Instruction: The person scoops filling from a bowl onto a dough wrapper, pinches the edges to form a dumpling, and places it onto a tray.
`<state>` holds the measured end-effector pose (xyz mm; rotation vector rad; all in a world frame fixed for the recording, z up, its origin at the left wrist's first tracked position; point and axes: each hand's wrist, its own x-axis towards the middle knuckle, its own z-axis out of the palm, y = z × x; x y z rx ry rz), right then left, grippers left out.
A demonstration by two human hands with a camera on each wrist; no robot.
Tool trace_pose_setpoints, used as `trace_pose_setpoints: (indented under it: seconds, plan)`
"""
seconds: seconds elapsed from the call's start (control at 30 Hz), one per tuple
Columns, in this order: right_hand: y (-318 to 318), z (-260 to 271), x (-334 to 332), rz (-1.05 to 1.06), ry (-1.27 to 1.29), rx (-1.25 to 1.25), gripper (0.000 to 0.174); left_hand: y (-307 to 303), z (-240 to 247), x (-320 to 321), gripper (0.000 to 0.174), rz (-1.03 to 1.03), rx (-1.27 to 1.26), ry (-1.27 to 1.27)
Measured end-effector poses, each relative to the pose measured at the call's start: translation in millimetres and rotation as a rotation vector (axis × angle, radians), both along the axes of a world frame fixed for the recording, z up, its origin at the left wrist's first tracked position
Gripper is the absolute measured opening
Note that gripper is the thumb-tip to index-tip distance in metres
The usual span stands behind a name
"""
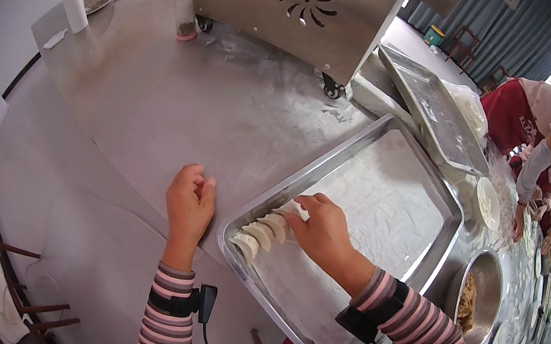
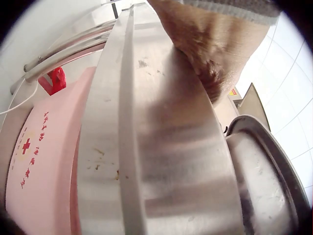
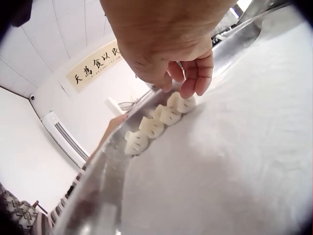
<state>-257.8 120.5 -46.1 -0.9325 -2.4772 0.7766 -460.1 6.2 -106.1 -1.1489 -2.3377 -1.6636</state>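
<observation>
Several white, pleated dumplings lie in a row along the near-left side of a shallow metal tray. At the far end of the row, my right hand pinches the last dumpling between thumb and fingers, low over the tray floor. In the right wrist view, its fingertips overlap the top of that dumpling. My left hand is by the tray's left corner over the steel table, loosely curled and holding nothing. The left wrist view hides most of its fingers.
A second metal tray lies behind the first. To the right are a steel bowl of filling and a white bowl. A steel machine on casters and a jar stand at the back. Other people work at right.
</observation>
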Motion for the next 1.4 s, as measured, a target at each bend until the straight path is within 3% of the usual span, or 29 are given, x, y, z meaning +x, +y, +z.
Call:
trace_pose_setpoints:
  seconds: [0.17, 0.43, 0.6, 0.67, 0.77, 0.83, 0.9, 0.93, 1.0, 1.1, 1.17, 1.2, 1.33, 1.4]
  plan:
    - [-17.7, 60.7, 50.4, 0.029, 0.016, 0.01, 0.023, 0.2, -0.6, 1.4, 0.022, 0.005, -0.007, -0.021]
    - [-72.4, 159.8, 214.6, -0.05, 0.004, 0.191, 0.026, -0.8, -9.0, -5.4, 0.02, 0.023, -0.013, 0.026]
    - [-105.0, 160.3, 325.4, -0.305, 0.154, 0.181, 0.028, -14.7, -23.8, -17.6, 0.023, -0.042, -0.017, -0.005]
    - [-114.7, 150.5, 368.9, -0.372, 0.19, 0.186, 0.029, -28.6, -27.6, -21.5, 0.027, -0.114, 0.042, -0.435]
    - [-127.6, 139.5, 421.9, -0.5, 0.241, 0.216, 0.029, -61.7, -1.0, 6.9, 0.031, 0.047, 0.075, -0.466]
    - [-140.9, 136.8, 457.2, -0.603, 0.233, 0.235, 0.026, -91.5, 9.7, 14.1, 0.034, -0.089, 0.167, -0.467]
    - [-151.9, 132.8, 487.5, -0.771, 0.26, 0.151, 0.02, -107.6, 46.5, 57.1, 0.037, -0.047, 0.086, -0.462]
    - [-158.0, 134.2, 499.6, -0.836, 0.29, 0.144, 0.017, -106.1, 71.7, 92.2, 0.038, 0.006, -0.006, -0.313]
    - [-167.6, 121.8, 532.8, -0.959, 0.375, 0.176, 0.013, -98.9, 99.0, 147.9, 0.037, -0.083, 0.102, -0.373]
    - [-176.1, 105.4, 564.2, -1.179, 0.591, 0.235, 0.008, -76.3, 128.2, 203.3, 0.031, -0.402, -0.014, -0.412]
    - [-175.2, 83.4, 586.4, -1.28, 0.575, 0.269, 0.008, -66.3, 146.5, 267.0, 0.026, -0.667, -0.116, -0.289]
    - [-171.8, 68.5, 597.0, -1.309, 0.584, 0.275, 0.008, -58.2, 154.3, 296.2, 0.026, -0.695, -0.12, -0.277]
    - [-147.0, 23.2, 624.4, -1.32, 0.506, 0.244, 0.013, -22.1, 176.1, 398.8, 0.022, -1.124, -0.212, -0.451]
    - [-124.3, 10.1, 630.8, -1.325, 0.468, 0.191, 0.016, -2.6, 156.1, 424.5, 0.023, -1.312, -0.224, -0.381]
